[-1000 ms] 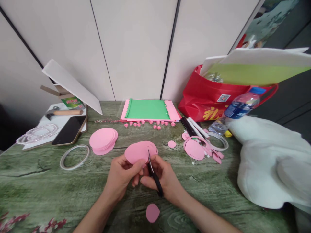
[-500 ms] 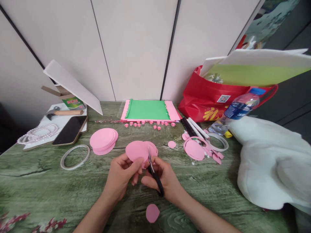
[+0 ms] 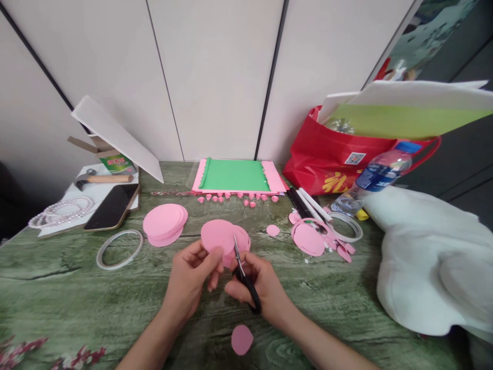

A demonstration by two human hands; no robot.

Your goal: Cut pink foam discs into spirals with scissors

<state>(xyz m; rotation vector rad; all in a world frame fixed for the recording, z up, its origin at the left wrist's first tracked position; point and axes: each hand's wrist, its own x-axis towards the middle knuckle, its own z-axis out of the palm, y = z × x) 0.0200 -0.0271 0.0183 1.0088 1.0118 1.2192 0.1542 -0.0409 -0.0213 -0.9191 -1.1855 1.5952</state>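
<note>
Over the table (image 3: 134, 303), the left hand (image 3: 191, 272) pinches pink paper (image 3: 217, 235); the right hand (image 3: 266, 280) grips scissors (image 3: 249, 287); their long axis points away, slightly leftward, ending at the paper's right part.

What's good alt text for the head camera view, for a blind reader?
The left hand holds pink paper and the right hand holds black-handled scissors at it, over a greenish table. Stacked pink ovals lie left; a red bag stands right.
</note>
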